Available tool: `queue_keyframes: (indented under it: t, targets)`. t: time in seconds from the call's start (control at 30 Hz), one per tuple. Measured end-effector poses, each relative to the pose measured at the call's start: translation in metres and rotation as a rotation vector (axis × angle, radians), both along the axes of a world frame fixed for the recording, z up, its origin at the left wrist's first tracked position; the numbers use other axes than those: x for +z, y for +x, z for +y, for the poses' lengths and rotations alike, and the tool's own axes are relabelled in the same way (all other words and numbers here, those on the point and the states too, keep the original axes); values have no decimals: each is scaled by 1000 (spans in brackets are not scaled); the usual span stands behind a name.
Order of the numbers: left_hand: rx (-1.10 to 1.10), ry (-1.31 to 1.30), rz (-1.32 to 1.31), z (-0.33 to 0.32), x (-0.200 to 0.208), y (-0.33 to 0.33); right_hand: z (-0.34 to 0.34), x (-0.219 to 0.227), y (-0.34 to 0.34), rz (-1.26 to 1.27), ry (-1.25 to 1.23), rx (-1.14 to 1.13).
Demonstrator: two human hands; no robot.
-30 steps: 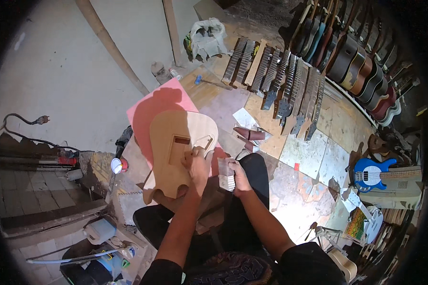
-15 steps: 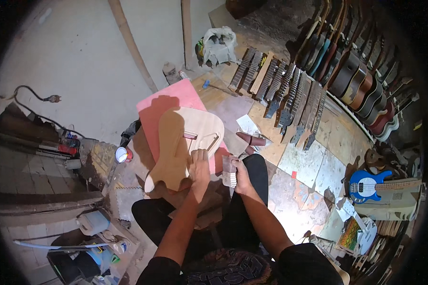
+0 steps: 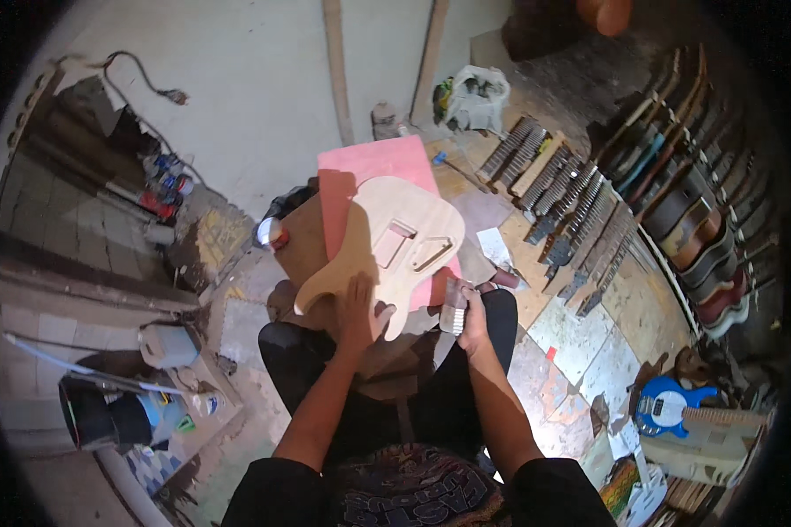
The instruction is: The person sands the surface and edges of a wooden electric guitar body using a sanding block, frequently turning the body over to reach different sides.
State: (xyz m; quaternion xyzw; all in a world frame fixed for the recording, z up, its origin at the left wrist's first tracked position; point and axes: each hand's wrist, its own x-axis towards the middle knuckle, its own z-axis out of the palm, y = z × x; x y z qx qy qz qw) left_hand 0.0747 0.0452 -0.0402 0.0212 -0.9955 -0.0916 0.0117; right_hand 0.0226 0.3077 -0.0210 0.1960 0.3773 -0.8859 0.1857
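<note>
An unpainted pale wooden guitar body with routed cavities lies tilted in front of me, its two horns toward me. It rests over a pink board or sheet. My left hand lies on the body's near end between the horns, fingers stretched out and thumb apart. To the right of the body, my right hand is closed around a small grey-brown block with a pale ridged lower part. The block is held upright, near the edge of the body, and what my palm covers is hidden.
Several fretted guitar necks lie in a row on the floor ahead right. Many guitars stand racked beyond them. A blue electric guitar is at the right. An open can stands left of the body, and a plastic jug at lower left.
The view has turned. The guitar body sits differently, with its cavities now out of the shadow. My left hand has moved from its side edge to between the horns. My right hand still holds the block.
</note>
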Motion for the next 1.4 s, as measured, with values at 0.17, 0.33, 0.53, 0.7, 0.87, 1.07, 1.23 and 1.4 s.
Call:
queue_keyframes:
  t: [0.17, 0.33, 0.53, 0.7, 0.87, 1.07, 1.23, 1.4]
  targets:
    - [168, -90, -62, -50, -2, 11, 0, 5, 1, 23, 82, 22]
    - [306, -35, 46, -47, -8, 27, -8, 8, 1, -29, 86, 50]
    - [26, 186, 143, -8, 0, 52, -2, 0, 2, -17, 59, 109]
    - [146, 65, 99, -41, 9, 46, -7, 10, 3, -25, 122, 102]
    - [246, 126, 231, -27, 8, 43, 0, -3, 0, -9, 44, 146]
    - [120, 118, 282, -26, 8, 47, 2, -14, -1, -9, 85, 124]
    - [320, 262, 195, -36, 21, 36, 2, -16, 0, 19, 98, 123]
    - [369, 327, 345, -46, -5, 42, -8, -13, -1, 7, 119, 152]
